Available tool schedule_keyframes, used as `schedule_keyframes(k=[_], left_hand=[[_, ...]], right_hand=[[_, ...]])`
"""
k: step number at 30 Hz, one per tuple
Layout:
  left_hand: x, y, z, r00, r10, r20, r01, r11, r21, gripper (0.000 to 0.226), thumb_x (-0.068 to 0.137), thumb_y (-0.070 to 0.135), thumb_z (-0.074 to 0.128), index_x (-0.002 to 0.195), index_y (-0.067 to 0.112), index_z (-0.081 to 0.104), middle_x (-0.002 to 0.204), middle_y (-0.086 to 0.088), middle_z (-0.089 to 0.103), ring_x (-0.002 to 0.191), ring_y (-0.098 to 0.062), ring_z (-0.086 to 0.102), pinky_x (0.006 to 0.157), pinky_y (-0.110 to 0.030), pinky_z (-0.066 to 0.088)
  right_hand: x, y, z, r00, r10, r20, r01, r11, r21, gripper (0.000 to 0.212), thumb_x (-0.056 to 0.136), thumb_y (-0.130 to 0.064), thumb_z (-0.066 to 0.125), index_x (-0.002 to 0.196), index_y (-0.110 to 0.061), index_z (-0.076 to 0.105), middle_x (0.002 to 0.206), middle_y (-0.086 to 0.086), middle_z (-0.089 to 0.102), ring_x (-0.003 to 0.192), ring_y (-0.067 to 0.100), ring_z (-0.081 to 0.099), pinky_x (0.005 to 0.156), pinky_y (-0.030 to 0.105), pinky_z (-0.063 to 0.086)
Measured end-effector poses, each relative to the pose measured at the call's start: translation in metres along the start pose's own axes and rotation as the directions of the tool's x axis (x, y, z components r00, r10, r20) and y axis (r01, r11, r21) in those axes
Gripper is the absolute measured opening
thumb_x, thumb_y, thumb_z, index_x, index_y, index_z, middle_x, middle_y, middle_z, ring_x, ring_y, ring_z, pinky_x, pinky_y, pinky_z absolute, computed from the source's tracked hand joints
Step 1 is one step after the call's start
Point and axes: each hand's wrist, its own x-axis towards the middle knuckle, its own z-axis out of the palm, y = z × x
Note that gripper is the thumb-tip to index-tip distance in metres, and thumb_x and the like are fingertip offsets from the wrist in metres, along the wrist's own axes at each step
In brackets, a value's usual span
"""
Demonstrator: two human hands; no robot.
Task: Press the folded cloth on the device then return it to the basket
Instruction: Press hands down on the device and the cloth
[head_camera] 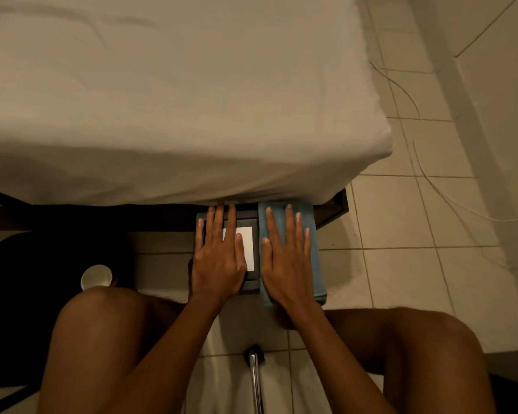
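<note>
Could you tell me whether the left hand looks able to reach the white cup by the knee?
Probably yes: the left hand lies flat on the device, holding nothing, and the cup sits on its side with bare floor between; the knee only borders it.

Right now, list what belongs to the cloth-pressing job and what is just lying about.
Job: folded blue cloth under the right hand; flat black device with white panel under the left hand.
Lying about: white paper cup; white bed sheet; thin white floor cable; shiny metal rod.
</note>
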Motion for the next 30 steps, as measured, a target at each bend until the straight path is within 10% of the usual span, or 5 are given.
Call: schedule_keyframes(k=[30], left_hand=[[0.002, -0.001, 0.000, 0.999, -0.021, -0.048, 0.018, 0.997, -0.070, 0.056, 0.103, 0.031, 0.023, 0.158, 0.018, 0.018, 0.164, -0.009, 0.019, 0.154, -0.018, 0.008, 0.125, -0.033, -0.003]], right_hand=[[-0.013, 0.005, 0.006, 0.997, 0.066, 0.031, -0.066, 0.997, -0.030, 0.061, 0.099, -0.049, 0.014, 0.154, -0.039, -0.010, 0.167, 0.007, -0.006, 0.153, 0.024, -0.009, 0.122, 0.050, -0.007]])
